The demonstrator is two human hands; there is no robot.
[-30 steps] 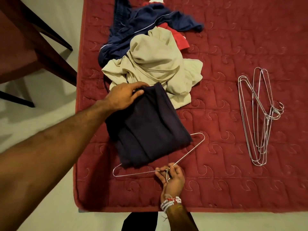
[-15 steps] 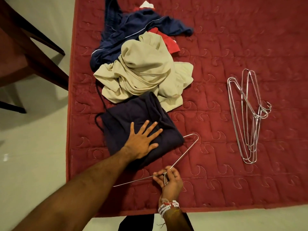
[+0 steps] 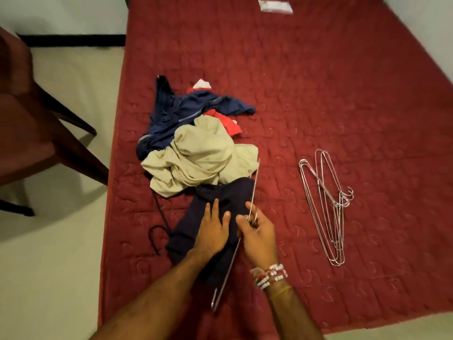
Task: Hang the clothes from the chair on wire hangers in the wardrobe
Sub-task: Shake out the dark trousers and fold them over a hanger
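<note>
A folded dark navy garment (image 3: pixel 220 200) hangs over a wire hanger (image 3: pixel 253 190) near the front of the red mattress (image 3: pixel 318 94). My right hand (image 3: pixel 257 234) grips the hanger at its neck and holds it tilted up on edge. My left hand (image 3: pixel 213 229) lies flat on the dark garment, fingers spread. Behind them sits a pile of clothes: a beige garment (image 3: pixel 201 155), a blue one (image 3: pixel 181 114) and a red one (image 3: pixel 228 122).
Several spare wire hangers (image 3: pixel 326 204) lie in a bunch on the mattress to the right. A dark wooden chair (image 3: pixel 29 133) stands on the pale floor to the left. A white label (image 3: pixel 275 6) lies at the mattress's far end.
My right hand has lifted the hanger from lying flat to standing on edge, with the dark garment draped on it. My left hand stayed on the garment. The view has pulled back.
</note>
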